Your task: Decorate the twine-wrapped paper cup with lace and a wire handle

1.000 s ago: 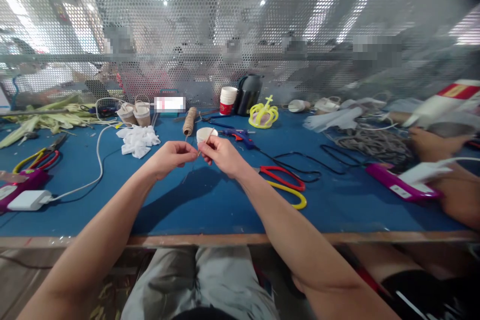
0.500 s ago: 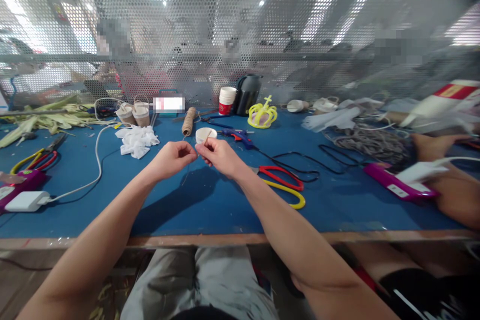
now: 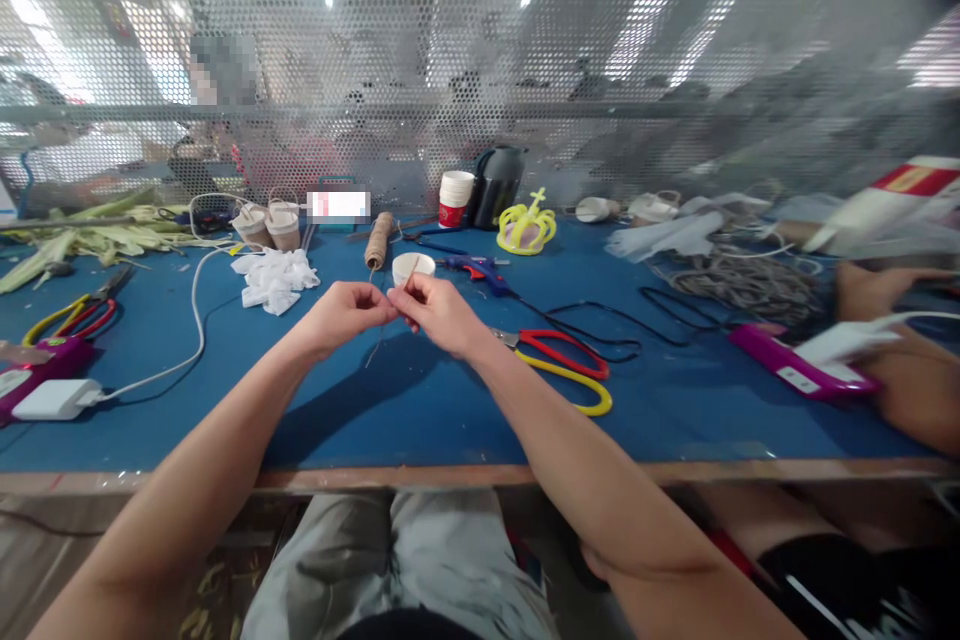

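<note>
My left hand (image 3: 346, 312) is pinched closed on a thin strand of twine (image 3: 374, 348), whose loose end hangs below the fingers. Fingertip to fingertip with it, my right hand (image 3: 439, 310) is closed on a thin brown stick (image 3: 412, 270) that pokes up past the thumb. Just behind the fingers stands a white paper cup (image 3: 405, 264). A spool of brown twine (image 3: 379, 242) lies beyond my left hand, with a strand running from it towards the fingers. To the right of the cup rests a blue glue gun (image 3: 486, 272).
Scissors with red and yellow handles (image 3: 566, 360) lie by my right forearm. White crumpled cloth (image 3: 274, 278) sits at left. Behind are a yellow crown (image 3: 526, 228), stacked cups (image 3: 454, 200) and a dark jug (image 3: 498, 188). A co-worker's arm (image 3: 915, 370) is at right, near a purple power strip (image 3: 795, 365).
My hands have come slightly closer, and their fingertips now meet. The stick in my right hand has shifted a little; the strand below my left hand hangs more visibly.
</note>
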Demonstrator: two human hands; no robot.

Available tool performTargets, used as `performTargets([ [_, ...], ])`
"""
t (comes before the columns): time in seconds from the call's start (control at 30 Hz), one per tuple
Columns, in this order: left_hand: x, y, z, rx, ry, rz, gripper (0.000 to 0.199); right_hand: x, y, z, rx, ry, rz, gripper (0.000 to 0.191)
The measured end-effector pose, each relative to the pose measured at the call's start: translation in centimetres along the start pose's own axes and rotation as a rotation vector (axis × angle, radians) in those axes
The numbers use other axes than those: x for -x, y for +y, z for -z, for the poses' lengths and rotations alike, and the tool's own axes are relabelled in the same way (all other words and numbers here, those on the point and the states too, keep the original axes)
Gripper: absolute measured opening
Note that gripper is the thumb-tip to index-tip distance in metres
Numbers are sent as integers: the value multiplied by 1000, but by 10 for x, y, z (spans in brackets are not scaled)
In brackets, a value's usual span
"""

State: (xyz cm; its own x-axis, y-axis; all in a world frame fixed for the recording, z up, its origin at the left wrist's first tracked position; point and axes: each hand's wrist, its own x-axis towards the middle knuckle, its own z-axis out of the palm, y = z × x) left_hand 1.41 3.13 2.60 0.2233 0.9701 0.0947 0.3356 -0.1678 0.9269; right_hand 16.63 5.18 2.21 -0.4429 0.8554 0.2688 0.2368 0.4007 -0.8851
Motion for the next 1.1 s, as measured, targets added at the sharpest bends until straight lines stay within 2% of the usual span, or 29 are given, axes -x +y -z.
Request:
performTargets([
  [0.1,0,0,4,-6,-48,-12,20,-1,1,0,33,31,-43,23],
  [0.23,-1,0,5,-67,-21,-89,16,-1,3,-1,66,40,-63,23],
  [0.33,-1,-1,3,-86,-7,-98,15,-1,4,0,88,48,-55,25],
  [0.63,0,-1,-3,-47,35,-32,20,0,2,-1,127,75,-23,29],
  [0.83,-1,-2,0,99,-54,41,23,0,1,0,-138,-59,17,23],
  [0.97,0,2,3,81,-51,43,23,-1,3,1,-78,6,-14,22],
  [1.1,1,2,4,-50,-21,-21,21,-2,4,0,-6,25,-24,22],
])
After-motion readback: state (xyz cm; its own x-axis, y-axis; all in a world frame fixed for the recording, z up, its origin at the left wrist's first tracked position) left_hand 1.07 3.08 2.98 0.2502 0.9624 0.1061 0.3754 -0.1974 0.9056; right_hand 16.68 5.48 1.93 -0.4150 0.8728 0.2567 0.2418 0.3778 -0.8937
